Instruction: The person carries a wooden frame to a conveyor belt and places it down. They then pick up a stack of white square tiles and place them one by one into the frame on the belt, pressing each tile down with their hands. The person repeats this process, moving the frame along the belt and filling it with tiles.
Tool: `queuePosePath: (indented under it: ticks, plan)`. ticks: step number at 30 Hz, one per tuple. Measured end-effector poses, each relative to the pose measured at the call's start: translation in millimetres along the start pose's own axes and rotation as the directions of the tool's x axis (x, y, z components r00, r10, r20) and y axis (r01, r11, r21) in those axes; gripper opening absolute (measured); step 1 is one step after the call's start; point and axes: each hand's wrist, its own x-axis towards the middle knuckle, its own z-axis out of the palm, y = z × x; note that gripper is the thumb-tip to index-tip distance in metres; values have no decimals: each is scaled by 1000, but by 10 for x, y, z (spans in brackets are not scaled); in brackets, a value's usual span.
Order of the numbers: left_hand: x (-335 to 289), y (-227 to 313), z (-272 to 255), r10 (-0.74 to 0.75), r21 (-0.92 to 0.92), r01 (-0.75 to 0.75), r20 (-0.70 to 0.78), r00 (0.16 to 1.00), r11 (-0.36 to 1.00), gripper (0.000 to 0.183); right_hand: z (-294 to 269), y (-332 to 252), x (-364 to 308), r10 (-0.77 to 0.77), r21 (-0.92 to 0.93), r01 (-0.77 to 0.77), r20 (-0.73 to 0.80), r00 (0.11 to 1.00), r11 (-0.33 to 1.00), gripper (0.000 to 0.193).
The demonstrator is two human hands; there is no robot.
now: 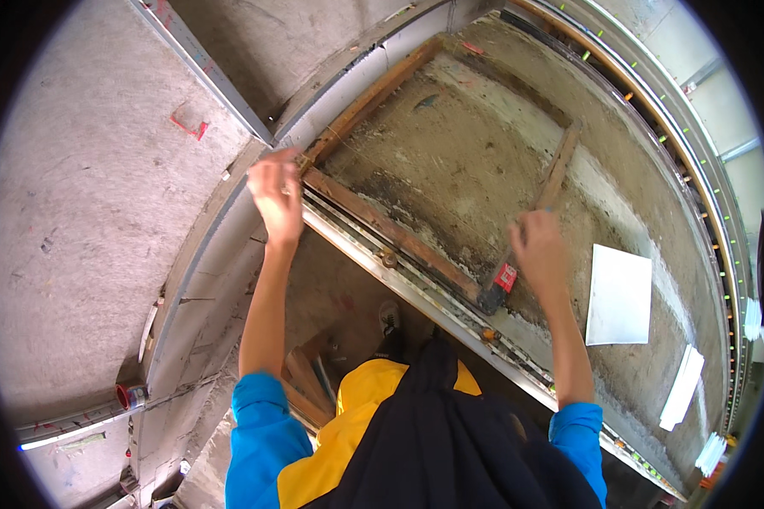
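Observation:
A rectangular frame of wooden strips (390, 222) lies on a stained worktable (458, 127). Beside its left corner is my left hand (278, 197), raised with its fingers curled in and slightly blurred. My right hand (542, 253) hovers over or touches the frame's right strip (560, 165); its fingers bend inward, and what they hold, if anything, is hidden. Just below that hand, at the frame's near right corner, sits a black tool-like piece with a red label (505, 277). A thin pale line, perhaps string, crosses near the left corner.
A white sheet (620, 295) and a smaller white piece (682, 388) lie on the right of the table. A metal rail (450, 293) with small knobs edges the near side. Left stands a grey concrete-like surface (102, 220) with a red bracket-shaped mark (191, 125).

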Motion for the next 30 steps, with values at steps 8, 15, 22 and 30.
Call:
queuePosePath:
  ticks: [8,15,22,30]
  plan:
    - [-507,390,425,417,-351,-269,467,780,897,22,216,12,-329,-541,383,506,-19,841,773,23]
    - [-562,422,506,387,-352,-250,402,830,902,32,319,-16,-395,-571,387,581,-153,806,716,33]
    - [-553,416,477,420,-344,-288,415,807,894,27,329,-6,-387,-579,326,570,-78,811,754,36]
    - [-540,262,437,342,-304,-244,331,879,921,17,165,-155,-327,-594,165,582,29,804,796,42]
